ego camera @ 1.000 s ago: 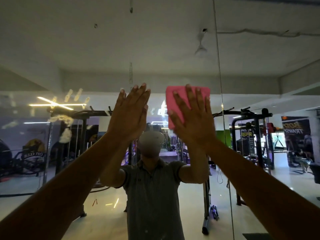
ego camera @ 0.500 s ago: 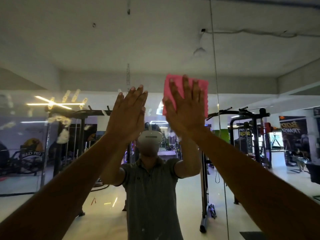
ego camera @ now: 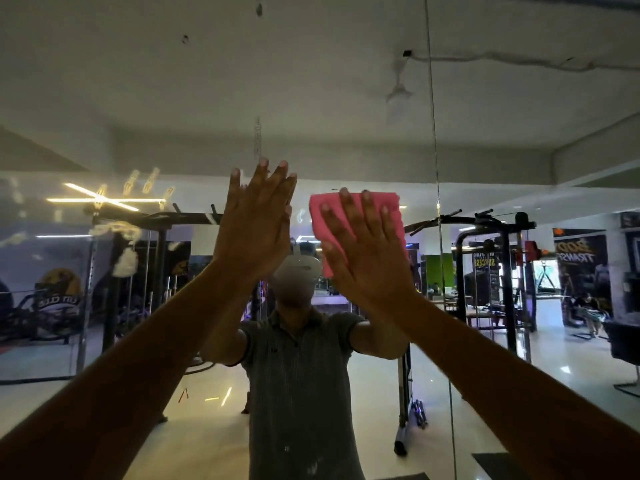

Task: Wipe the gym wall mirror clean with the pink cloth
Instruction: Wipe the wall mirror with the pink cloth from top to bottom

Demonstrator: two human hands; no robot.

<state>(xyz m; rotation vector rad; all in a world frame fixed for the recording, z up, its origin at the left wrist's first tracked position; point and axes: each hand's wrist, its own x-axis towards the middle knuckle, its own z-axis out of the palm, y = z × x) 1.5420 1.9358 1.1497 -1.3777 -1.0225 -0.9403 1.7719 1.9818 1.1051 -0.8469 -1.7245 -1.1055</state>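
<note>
Both hands are raised flat against the glass, side by side but not touching. By the right hand (ego camera: pixel 367 251) the pink cloth (ego camera: pixel 358 223) is pressed onto the mirror (ego camera: pixel 346 98) with fingers straight and spread; nothing is gripped by the left hand (ego camera: pixel 254 223), which is just laid open-palmed on the glass next to it. Progress-wise, it looks like plenty is left to do: white smears (ego camera: pixel 126 249) and marks can be seen off to the left, well apart from the cloth, plus specks higher up. Only the patch around head height is being covered. No containers can be made out, so nothing is noted there.
</note>
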